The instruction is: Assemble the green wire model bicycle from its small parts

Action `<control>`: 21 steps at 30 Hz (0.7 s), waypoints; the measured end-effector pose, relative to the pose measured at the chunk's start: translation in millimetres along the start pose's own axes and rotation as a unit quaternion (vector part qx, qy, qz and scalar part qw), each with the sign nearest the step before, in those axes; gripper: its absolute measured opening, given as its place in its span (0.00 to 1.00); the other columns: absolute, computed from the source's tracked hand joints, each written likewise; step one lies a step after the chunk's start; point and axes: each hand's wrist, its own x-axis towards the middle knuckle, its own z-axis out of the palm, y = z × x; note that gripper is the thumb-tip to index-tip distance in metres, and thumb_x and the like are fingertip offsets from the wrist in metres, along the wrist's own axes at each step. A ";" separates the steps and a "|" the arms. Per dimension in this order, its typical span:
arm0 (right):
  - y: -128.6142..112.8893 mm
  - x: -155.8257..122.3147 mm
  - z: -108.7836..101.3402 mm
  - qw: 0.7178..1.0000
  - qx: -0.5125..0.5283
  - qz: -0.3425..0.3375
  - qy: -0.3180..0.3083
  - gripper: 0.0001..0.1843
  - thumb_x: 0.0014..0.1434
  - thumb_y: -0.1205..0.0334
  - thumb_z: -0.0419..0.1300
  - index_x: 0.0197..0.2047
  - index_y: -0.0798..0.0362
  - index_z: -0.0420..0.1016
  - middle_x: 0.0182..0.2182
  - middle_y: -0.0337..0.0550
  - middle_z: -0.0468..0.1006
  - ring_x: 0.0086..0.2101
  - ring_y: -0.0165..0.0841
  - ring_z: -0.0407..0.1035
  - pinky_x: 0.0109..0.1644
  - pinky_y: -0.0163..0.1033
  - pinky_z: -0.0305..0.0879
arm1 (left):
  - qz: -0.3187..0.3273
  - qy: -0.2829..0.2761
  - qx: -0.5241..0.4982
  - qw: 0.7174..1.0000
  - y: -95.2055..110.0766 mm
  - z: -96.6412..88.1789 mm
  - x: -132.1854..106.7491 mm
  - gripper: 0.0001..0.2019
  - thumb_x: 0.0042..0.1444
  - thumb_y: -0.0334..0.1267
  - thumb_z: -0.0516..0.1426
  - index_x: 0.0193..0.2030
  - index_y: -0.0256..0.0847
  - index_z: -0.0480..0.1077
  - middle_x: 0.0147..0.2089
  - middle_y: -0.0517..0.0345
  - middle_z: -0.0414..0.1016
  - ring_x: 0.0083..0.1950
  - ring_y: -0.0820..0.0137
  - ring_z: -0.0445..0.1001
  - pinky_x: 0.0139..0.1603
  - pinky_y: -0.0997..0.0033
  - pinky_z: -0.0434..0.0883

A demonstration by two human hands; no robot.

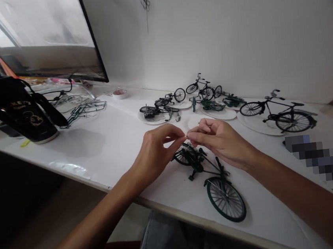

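A dark green model bicycle point(199, 166) lies tilted on the white table just below my hands, its front wheel toward me. Above its rear end, my left hand point(157, 147) pinches with thumb and forefinger. My right hand point(220, 138) pinches too, its fingertips meeting those of my left. Whatever is between the fingertips is too small to make out. Part of the bicycle's rear wheel is hidden behind my left hand.
Several model bicycles, such as a black one point(281, 114), rest on white plates point(260, 126) toward the wall. Leftward are a black tumbler point(25, 111), green wire frames point(86, 109), a small dish point(119, 94) and a monitor point(50, 41). The table edge point(175, 210) runs close to me.
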 end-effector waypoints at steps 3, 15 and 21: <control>-2.8 -1.4 -2.0 0.993 -0.102 -0.050 0.020 0.25 0.54 0.60 0.70 0.26 0.51 0.53 0.32 0.39 0.78 0.36 0.31 0.71 0.43 0.38 0.65 | -0.083 -0.020 0.060 0.995 1.5 -11.2 2.6 0.14 0.65 0.46 0.54 0.40 0.37 0.72 0.38 0.54 0.78 0.38 0.68 0.75 0.38 0.69 0.70; 4.8 -8.4 -3.0 0.940 -0.321 -0.103 -0.044 0.21 0.60 0.61 0.63 0.26 0.50 0.52 0.35 0.39 0.78 0.37 0.33 0.72 0.41 0.39 0.67 | -0.190 -0.171 0.156 0.954 7.8 -5.1 -1.5 0.19 0.61 0.52 0.52 0.38 0.37 0.73 0.38 0.49 0.76 0.41 0.61 0.72 0.41 0.65 0.66; -0.3 -9.0 -0.9 0.945 -0.305 -0.111 -0.042 0.20 0.60 0.62 0.62 0.26 0.50 0.53 0.36 0.40 0.78 0.38 0.34 0.73 0.41 0.39 0.68 | -0.198 -0.149 0.072 0.966 -0.5 -3.8 -2.9 0.23 0.63 0.55 0.48 0.39 0.37 0.74 0.36 0.50 0.78 0.35 0.63 0.73 0.35 0.67 0.67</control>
